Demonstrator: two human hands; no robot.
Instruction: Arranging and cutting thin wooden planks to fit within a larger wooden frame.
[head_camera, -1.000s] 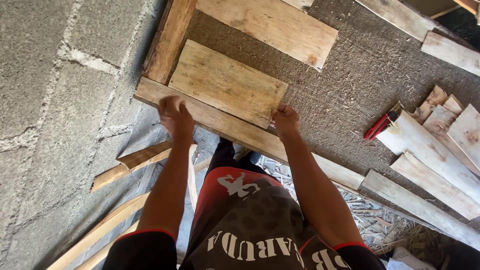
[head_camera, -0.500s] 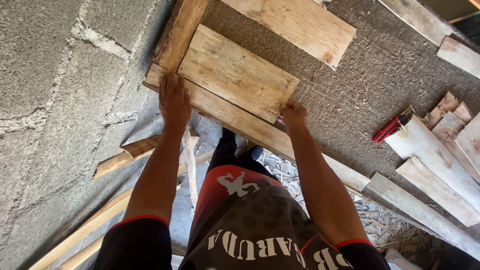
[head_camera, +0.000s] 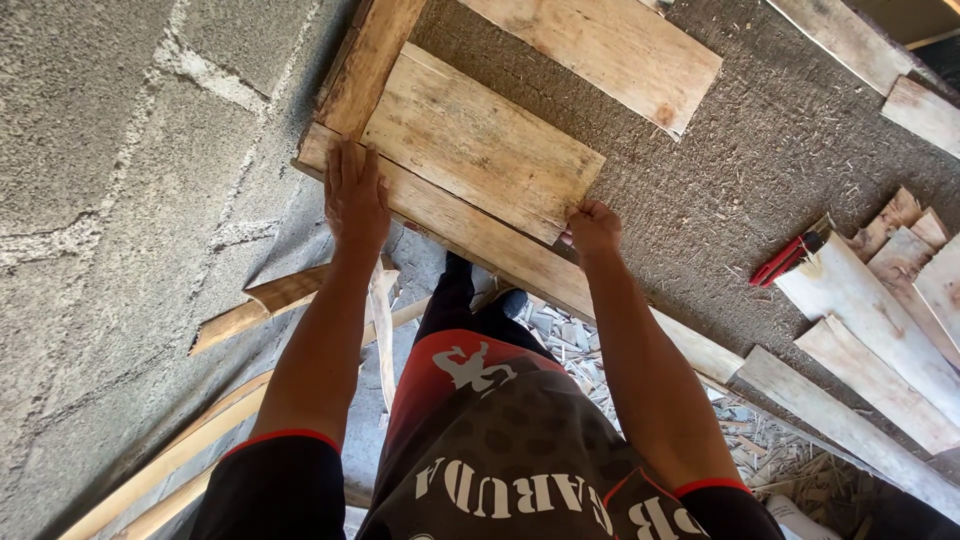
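A short wooden board (head_camera: 482, 142) lies flat on a rough grey bench top (head_camera: 760, 170), against a long plank (head_camera: 470, 232) that runs along the near edge. My left hand (head_camera: 354, 194) presses flat, fingers together, on the left end of that long plank. My right hand (head_camera: 593, 226) grips the near right corner of the short board, fingers curled over its edge. An upright plank (head_camera: 372, 62) borders the board on the left.
A second wide board (head_camera: 610, 48) lies farther back. A red-handled tool (head_camera: 790, 258) rests to the right beside several pale offcuts (head_camera: 880, 310). Wood strips (head_camera: 260, 305) and shavings (head_camera: 570, 335) lie on the floor by a block wall (head_camera: 110, 200).
The view has shifted, so the boards sit slightly lower and nearer. My left hand has slid forward onto the long plank and flattened; my right hand keeps its hold on the board's corner.
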